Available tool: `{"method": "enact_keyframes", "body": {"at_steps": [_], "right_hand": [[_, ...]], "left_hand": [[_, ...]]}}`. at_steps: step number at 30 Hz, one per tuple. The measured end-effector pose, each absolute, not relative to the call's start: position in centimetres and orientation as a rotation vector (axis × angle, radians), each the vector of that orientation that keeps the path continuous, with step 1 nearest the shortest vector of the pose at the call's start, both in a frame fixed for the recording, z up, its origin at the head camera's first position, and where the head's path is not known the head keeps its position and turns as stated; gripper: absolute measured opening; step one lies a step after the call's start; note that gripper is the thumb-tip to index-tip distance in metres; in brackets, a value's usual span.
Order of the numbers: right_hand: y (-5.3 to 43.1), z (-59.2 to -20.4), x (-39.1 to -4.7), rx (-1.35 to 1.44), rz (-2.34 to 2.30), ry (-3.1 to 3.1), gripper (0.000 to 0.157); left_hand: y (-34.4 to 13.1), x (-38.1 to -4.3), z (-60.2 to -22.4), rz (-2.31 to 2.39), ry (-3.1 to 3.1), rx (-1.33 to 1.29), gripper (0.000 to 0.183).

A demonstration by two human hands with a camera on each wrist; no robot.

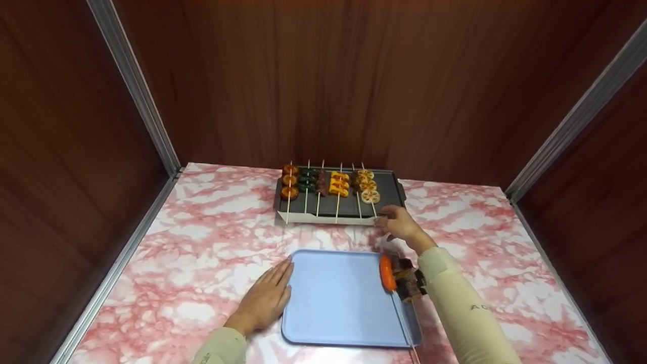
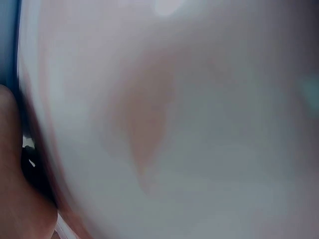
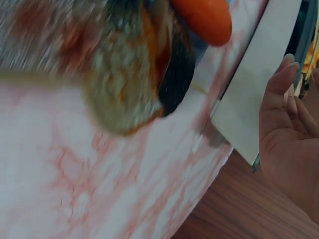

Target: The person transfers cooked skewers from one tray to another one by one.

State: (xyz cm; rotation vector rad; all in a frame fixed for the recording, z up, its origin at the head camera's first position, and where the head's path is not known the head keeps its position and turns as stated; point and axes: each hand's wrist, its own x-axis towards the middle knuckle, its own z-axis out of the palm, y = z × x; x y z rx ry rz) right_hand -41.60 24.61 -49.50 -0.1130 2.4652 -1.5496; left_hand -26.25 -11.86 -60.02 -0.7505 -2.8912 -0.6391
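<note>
Left hand (image 1: 265, 298) lay flat; I couldn't tell if right hand (image 1: 403, 225) pinched lotus skewer (image 1: 370, 196); pickup seemed underway, lifting next

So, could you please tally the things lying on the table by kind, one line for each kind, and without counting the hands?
Skewers on the grill pan: 6
Sausage skewer at the tray's right side: 1
Mixed chunky skewer beside it: 1
Black grill pan: 1
Blue tray: 1
Total: 10
</note>
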Motion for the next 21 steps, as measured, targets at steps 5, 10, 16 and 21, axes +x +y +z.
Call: {"method": "enact_keyframes", "body": {"at_steps": [5,10,16,21], "right_hand": [[23.6,-49.4,-41.8,-0.041,-1.617,2.447,0.044],[22.9,-49.5,-41.9,0.049,-1.664,2.445,0.035],[23.0,-49.7,-42.3,0.077,-1.683,2.493,0.029],[23.2,-49.1,-42.3,0.073,-1.756,2.426,0.027]], "left_hand": [[-11.9,-26.4,-60.0,-0.625,-2.908,-0.743,0.056],[-11.9,-26.4,-60.4,-0.619,-2.847,-0.763,0.055],[-11.8,-26.4,-60.7,-0.606,-2.857,-0.767,0.055],[-12.0,-26.6,-60.7,-0.588,-2.871,-0.758,0.056]]}}
